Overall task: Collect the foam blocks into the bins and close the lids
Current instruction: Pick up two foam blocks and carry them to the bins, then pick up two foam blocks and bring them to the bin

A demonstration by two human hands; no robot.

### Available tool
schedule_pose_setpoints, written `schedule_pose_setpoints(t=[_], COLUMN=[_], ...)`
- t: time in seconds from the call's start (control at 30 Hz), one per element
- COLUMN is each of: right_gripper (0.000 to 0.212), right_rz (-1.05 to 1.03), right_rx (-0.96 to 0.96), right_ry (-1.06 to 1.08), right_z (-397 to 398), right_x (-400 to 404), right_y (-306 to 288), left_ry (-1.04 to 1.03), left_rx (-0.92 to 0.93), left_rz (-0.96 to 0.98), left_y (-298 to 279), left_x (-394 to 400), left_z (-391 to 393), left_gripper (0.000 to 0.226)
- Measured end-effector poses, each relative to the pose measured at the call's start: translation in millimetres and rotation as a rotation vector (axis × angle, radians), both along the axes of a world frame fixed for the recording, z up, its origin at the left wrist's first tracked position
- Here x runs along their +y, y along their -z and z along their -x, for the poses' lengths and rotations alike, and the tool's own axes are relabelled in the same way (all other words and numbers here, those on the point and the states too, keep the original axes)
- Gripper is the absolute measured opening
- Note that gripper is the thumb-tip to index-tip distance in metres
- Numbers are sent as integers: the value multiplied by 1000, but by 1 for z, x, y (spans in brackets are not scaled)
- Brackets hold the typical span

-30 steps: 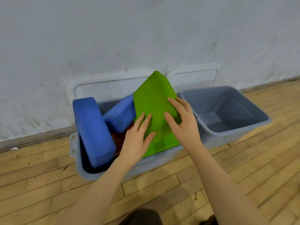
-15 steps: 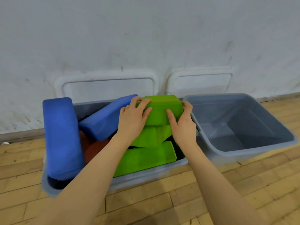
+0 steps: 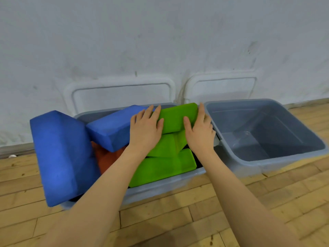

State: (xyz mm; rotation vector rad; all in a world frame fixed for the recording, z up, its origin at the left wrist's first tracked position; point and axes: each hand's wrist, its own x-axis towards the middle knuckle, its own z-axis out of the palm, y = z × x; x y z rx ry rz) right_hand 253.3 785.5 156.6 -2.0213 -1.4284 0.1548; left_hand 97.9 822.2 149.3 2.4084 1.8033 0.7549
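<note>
Now your hands, left and right, grip the top green block, lying crosswise in the crammed left bin; right bin bare.

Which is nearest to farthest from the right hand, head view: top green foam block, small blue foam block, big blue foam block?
From the right hand:
1. Top green foam block: held, just left of the hand.
2. Small blue foam block: beyond the left hand, mid-bin.
3. Big blue foam block: far left, leaning over the full bin edge.
</note>
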Motion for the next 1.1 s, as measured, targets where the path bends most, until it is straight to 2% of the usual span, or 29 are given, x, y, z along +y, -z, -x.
schedule_pose_setpoints(t=[0.1, 0.2, 0.37, 0.5, 0.63, 0.8, 0.9, 1.1], right_gripper=[57, 40, 25, 25, 27, 32, 39, 48], right_rz=[-67, -166, -191, -129, -89, -43, -1, 286], right_rx=[-85, -82, -78, -93, -85, -102, -114, -225], right_ry=[19, -65, 7, 140, 280, 430, 532, 738], right_z=[3, 1, -21, -68, -146, -254, -309, -387], right_x=[-21, -56, -131, -203, -289, -436, -519, -657], right_y=[-15, -27, -13, 16, 63, 133, 172, 234], left_ry=[60, 179, 393, 535, 699, 858, 932, 1032], left_rx=[-80, -158, -228, -236, -140, -55, 1, 75], left_rz=[-116, -192, -204, -77, 1, 160, 246, 414], left_y=[-13, -26, -16, 17, 59, 109, 145, 207], left_x=[-19, -43, -84, -128, -193, -323, -401, -533], left_z=[8, 7, -19, -73, -164, -289, -349, -445], left_gripper=[56, 50, 43, 46, 43, 52, 45, 43])
